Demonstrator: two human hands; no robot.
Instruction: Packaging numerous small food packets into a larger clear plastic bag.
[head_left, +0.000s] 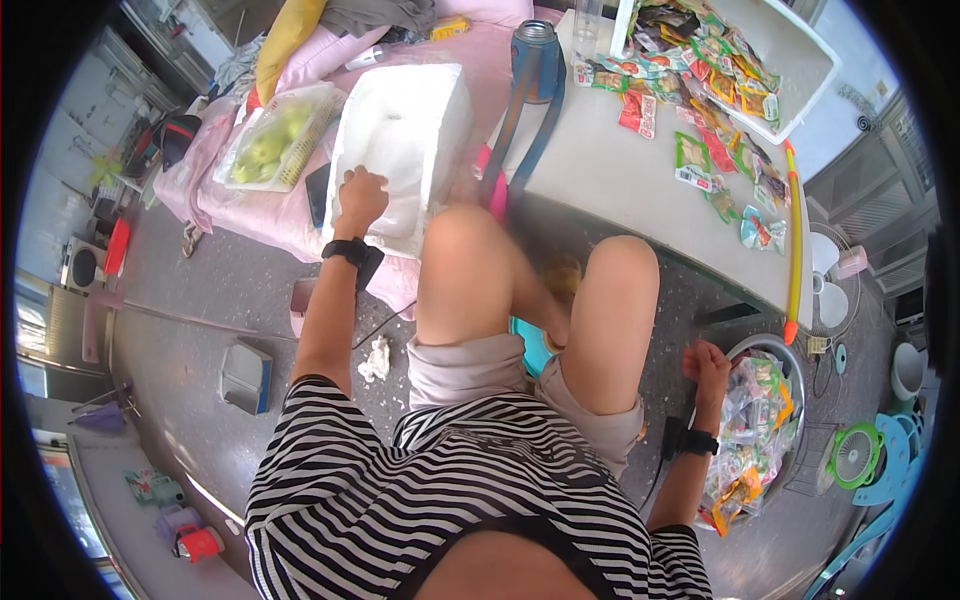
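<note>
My left hand (363, 196) is over the near left part of a white foam box (405, 150), its fingers partly curled; whether it holds anything is unclear. The box stands on a pink cloth-covered surface and looks empty. At the right, my right hand (706, 365) is beside the rim of a metal basin, fingers bent, and I cannot tell if something small is between them. Small snack packets (750, 435) in clear and coloured wrappers fill the basin. More packets (637, 112) lie on the pale table (600, 176), spilling from a tipped white foam container (806, 67).
A blue strapped flask (537, 64) stands at the table's left edge. A basket of green fruit (274, 142) and a dark phone (318, 196) lie left of the foam box. A yellow stick (795, 247) runs along the table's right edge. A fan (829, 289) stands beyond it.
</note>
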